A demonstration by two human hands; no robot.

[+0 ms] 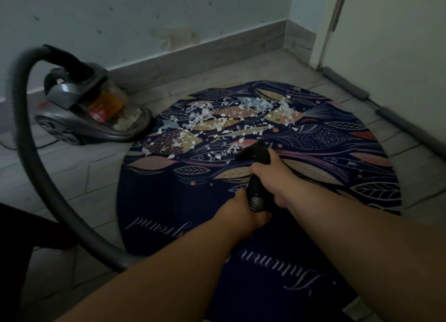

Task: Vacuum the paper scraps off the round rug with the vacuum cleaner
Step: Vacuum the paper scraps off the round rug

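The left hand (pixel 243 213) curls round the ribbed hose (pixel 31 152) end, and just ahead the right hand (pixel 272 174) grips the black nozzle (pixel 253 152) over the round rug (pixel 181 201). Beyond its tip, paper scraps (pixel 217 119) litter the rug's far half. The vacuum cleaner (pixel 89 109) sits on the floor at the rug's far-left edge.

Two forearms seen, both bare, no clothing on visible length. Left forearm (pixel 169 273) cut off by bottom frame edge; right forearm (pixel 362 230) cut off by right edge. Left hand (pixel 242 214) and right hand (pixel 271 174) bare, wrists uncovered. Backs of hands and knuckles shown; fingertips mostly hidden. Light dim, nail detail not made out.
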